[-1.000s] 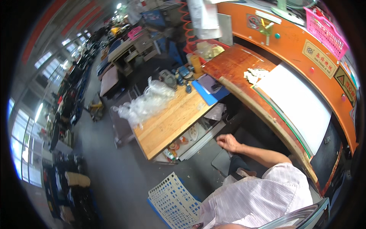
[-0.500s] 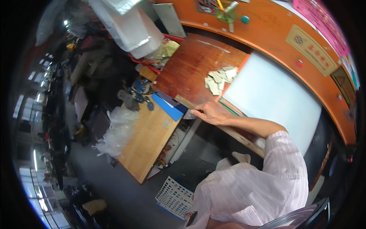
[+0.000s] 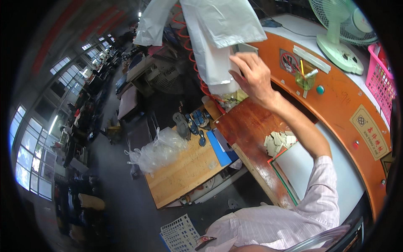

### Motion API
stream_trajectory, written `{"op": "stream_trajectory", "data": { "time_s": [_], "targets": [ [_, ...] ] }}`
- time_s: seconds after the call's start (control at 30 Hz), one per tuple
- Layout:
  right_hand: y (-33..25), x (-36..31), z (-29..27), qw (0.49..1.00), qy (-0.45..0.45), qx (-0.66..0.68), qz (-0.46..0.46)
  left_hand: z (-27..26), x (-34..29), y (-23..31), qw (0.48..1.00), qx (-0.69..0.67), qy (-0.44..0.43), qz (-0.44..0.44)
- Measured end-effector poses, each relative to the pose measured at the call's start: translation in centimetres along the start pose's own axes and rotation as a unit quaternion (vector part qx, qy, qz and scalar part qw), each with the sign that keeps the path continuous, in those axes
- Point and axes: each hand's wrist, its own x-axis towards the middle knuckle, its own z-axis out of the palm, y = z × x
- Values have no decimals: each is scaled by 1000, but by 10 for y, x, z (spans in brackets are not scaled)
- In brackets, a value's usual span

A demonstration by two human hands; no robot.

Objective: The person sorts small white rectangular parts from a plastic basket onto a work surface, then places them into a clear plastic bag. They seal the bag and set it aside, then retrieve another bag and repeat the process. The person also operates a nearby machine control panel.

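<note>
My right hand point(image 3: 255, 80) is raised at the end of a bent arm in a pale striped short sleeve. Its fingers are half curled, with a gap between them and the thumb, and nothing shows in it. Right beside the fingertips hang white plastic bags point(image 3: 205, 46); whether the fingers touch them I cannot tell. Below the hand lies a reddish-brown wooden tabletop point(image 3: 247, 126), bearing a heap of small cream pieces point(image 3: 278, 142). My left hand is out of the picture.
An orange curved counter panel point(image 3: 336, 96) rises at the right, with a green fan point(image 3: 340, 46) and a pink basket point(image 3: 380, 77) above. On a lower wooden table point(image 3: 180, 180) lie clear plastic bags point(image 3: 157, 151), sandals point(image 3: 193, 126) and a blue folder point(image 3: 219, 148). A white sheet point(image 3: 310, 168) lies nearer.
My right hand has left the table's wooden edge and risen up and away to the hanging bags. The view has shifted, bringing the fan in.
</note>
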Motion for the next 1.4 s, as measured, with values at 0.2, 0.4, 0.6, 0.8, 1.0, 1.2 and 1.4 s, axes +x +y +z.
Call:
{"op": "stream_trajectory", "data": {
  "time_s": [0.2,0.4,0.6,0.8,1.0,1.2,1.4],
  "targets": [
    [-29,112,3,990,84,106,-30,10,46,31,1000,-2,-7,18],
    [-46,192,50,965,-37,218,144,12,87,58,999,-5,-15,31],
    [-8,289,102,862,-130,294,391,10,124,86,999,-11,-26,40],
    [28,335,124,862,-56,258,432,3,144,86,998,-34,-25,37],
    [53,386,131,793,63,329,508,-7,153,26,997,-79,2,6],
    [105,364,135,810,76,361,455,-12,124,-94,993,-116,35,-3],
    [81,283,139,943,7,284,175,-24,91,-81,978,-205,38,20]
  ]
}}
